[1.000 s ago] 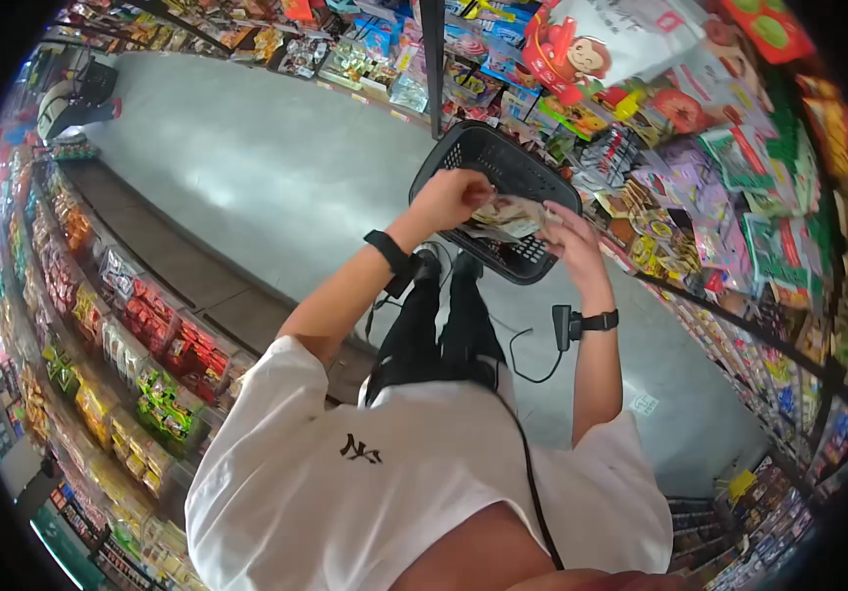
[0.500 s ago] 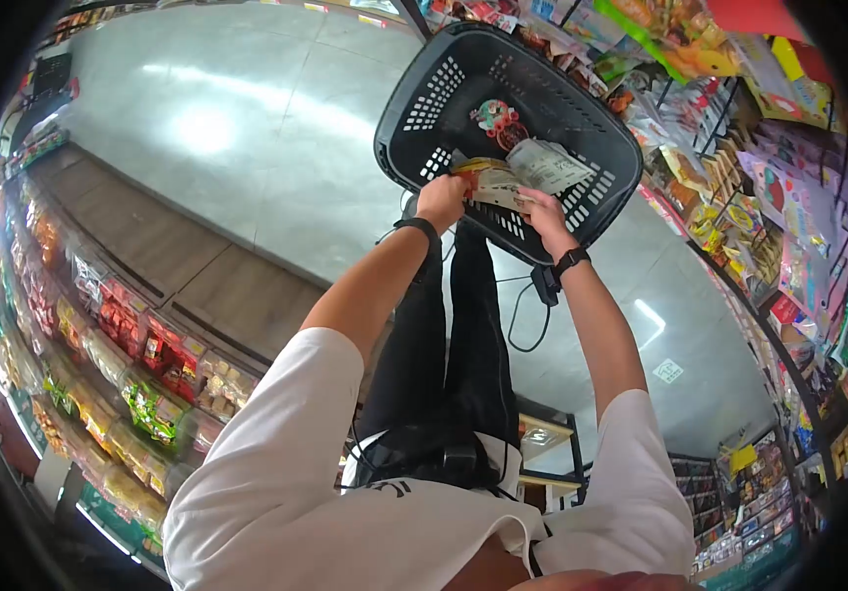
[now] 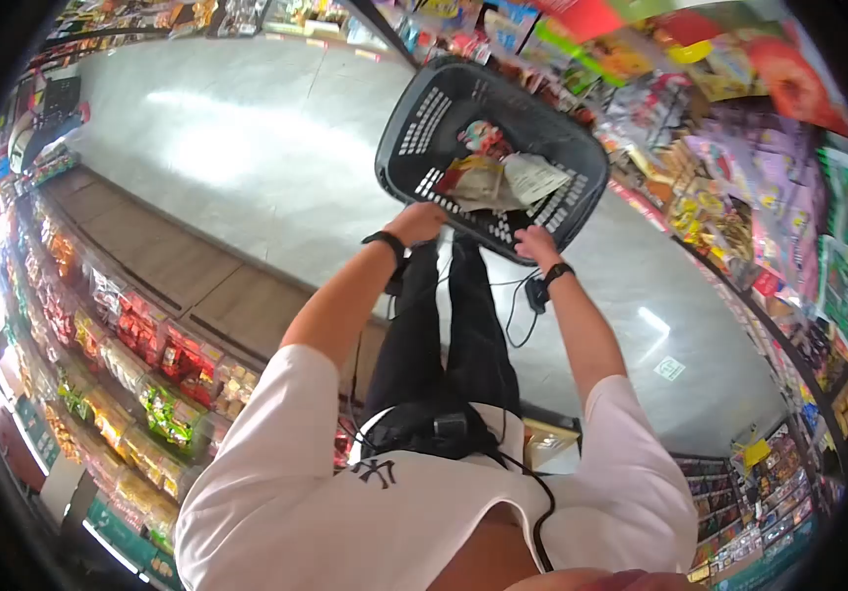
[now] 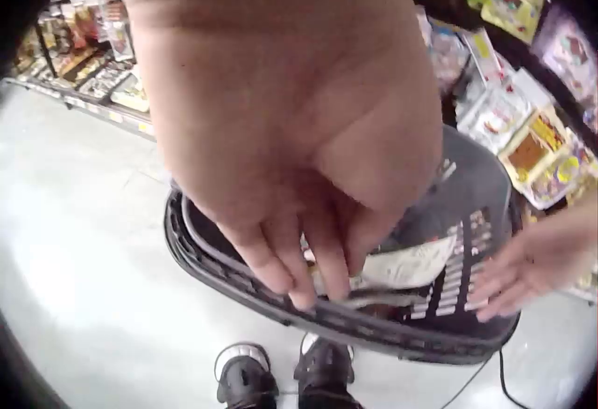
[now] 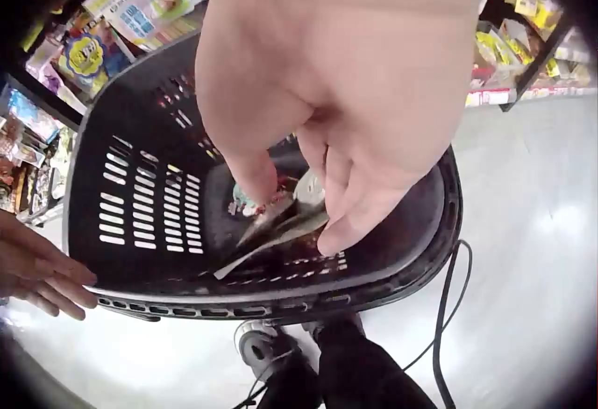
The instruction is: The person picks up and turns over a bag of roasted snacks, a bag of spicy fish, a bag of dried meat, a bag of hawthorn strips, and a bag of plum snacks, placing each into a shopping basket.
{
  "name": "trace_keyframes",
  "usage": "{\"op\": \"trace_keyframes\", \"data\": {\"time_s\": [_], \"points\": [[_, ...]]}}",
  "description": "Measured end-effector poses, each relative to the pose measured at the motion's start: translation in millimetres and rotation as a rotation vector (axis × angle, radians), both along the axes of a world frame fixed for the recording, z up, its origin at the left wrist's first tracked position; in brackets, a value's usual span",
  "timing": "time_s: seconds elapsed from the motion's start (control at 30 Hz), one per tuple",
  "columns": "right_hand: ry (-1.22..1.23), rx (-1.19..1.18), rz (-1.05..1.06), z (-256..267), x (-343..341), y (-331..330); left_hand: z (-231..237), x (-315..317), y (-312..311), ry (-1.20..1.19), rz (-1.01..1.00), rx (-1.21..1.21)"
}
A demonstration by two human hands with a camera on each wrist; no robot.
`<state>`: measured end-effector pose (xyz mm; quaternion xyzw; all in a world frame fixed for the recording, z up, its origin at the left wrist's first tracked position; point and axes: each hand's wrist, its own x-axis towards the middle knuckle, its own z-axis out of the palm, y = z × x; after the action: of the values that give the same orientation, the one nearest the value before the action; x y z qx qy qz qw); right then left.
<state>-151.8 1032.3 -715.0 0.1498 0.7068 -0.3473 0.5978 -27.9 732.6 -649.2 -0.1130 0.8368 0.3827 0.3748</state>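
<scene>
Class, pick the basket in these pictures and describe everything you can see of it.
The black basket looks plastic, with rounded corners, a thick rim and walls pierced by rows of slots. Its open top faces up, and packets lie inside. It is beside displayed packaged goods. The left hand and right hand are at its near side; whether they touch it is unclear.
</scene>
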Motion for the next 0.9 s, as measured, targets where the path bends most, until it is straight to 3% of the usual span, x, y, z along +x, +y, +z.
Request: {"op": "trace_keyframes", "data": {"time_s": [0.03,0.1,0.17,0.23,0.37,0.43,0.5,0.6,0.7,0.73,0.8,0.9], "points": [[0.071,0.020,-0.018,-11.5,5.8,7.2,31.3,-12.4,-19.6,0.013,0.018,0.032],[0.049,-0.147,-0.202,36.3,-8.8,3.8,70.1,-13.3,-41.8,0.093,0.195,0.032],[0.206,-0.179,-0.136,54.2,-15.8,8.7,128.1,-16.9,-64.7,0.238,0.303,-0.018],[0.264,-0.137,-0.280,127.7,-26.2,-13.6,202.4,-2.0,-94.7,0.307,0.394,-0.133],[0.456,-0.284,-0.373,220.8,-28.6,-43.3,398.9,61.5,-120.7,0.457,0.648,-0.138],[0.510,-0.343,-0.223,240.6,-29.7,-67.6,480.2,110.9,-122.3,0.508,0.830,-0.096],[0.599,-0.354,-0.087,285.1,-25.3,-113.8,520.8,159.0,-125.9,0.580,0.975,-0.097],[0.592,-0.483,0.142,353.5,-6.4,-205.3,557.4,219.0,-140.5,0.335,1.071,-0.235],[0.582,-0.655,0.428,409.8,28.0,-302.1,564.4,271.1,-157.5,0.539,1.113,-0.236],[0.585,-0.673,0.485,426.7,44.9,-330.2,580.4,283.6,-166.3,0.518,1.136,-0.199],[0.597,-0.715,0.584,461.3,77.9,-394.1,584.2,319.5,-188.1,0.690,1.171,-0.194],[0.567,-0.919,0.549,495.6,145.7,-462.7,604.9,378.6,-208.1,0.758,1.307,-0.262]]}}
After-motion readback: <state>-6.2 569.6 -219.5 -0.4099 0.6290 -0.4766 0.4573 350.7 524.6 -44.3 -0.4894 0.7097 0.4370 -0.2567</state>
